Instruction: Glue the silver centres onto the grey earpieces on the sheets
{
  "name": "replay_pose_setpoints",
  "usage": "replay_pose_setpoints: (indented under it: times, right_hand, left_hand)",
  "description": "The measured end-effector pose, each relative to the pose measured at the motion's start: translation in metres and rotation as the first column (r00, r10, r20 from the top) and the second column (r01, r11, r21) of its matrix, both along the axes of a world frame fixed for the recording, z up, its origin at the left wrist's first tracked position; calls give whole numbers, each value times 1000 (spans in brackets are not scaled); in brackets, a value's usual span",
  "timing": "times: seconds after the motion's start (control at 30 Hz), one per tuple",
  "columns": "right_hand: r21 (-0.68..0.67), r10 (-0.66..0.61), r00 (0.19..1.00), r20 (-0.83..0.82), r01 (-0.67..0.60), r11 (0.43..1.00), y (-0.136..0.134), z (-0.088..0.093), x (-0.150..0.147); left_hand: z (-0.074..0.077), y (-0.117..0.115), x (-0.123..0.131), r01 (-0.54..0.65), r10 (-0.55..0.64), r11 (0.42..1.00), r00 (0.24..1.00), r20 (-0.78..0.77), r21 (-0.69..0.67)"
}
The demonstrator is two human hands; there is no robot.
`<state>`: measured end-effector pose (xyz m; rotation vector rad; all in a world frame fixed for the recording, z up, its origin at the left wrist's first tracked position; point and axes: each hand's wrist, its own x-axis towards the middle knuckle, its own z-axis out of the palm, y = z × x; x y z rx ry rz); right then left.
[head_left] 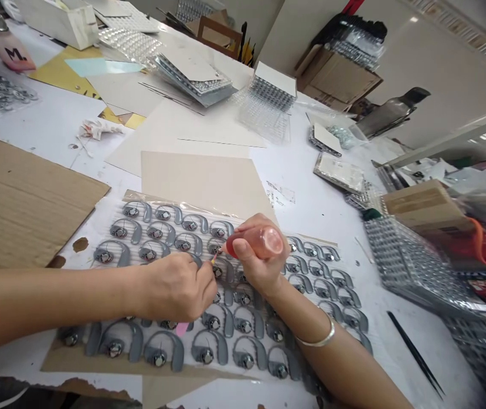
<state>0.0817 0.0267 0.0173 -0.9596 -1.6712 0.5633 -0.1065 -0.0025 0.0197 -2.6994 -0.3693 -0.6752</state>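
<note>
Rows of grey hook-shaped pieces (158, 355), each with a shiny round part, lie on a sheet of ribbed card. My right hand (264, 250), with a silver bangle on its wrist, is wrapped round a reddish-pink bottle (254, 241), its narrow tip pointing left over the rows. My left hand (181, 284) is closed in a pinch near that tip. A thin tool (182, 328) with a pink end passes under its fingers, its other end close to the bottle's tip.
Black tweezers (415, 352) lie at the right. Brown cardboard (25, 199) covers the left side. Stacked clear trays (417, 267) stand at the right edge. Beige card sheets (204, 173) lie behind the rows, and a black water bottle (390, 113) is farther back.
</note>
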Motion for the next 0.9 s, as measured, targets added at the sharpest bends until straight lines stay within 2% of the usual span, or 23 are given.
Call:
replay_pose_setpoints:
  times: [0.37,0.9]
  right_hand:
    - [56,12,1000,28,-14,998,1,1,-3]
    - [9,2,1000,23,-2,1000,-1,-1,-2]
  left_hand:
    - [-2,-3,0,-9,9,1000,1000,-12,7]
    - [0,-3,0,0,0,1000,1000,-26,-10]
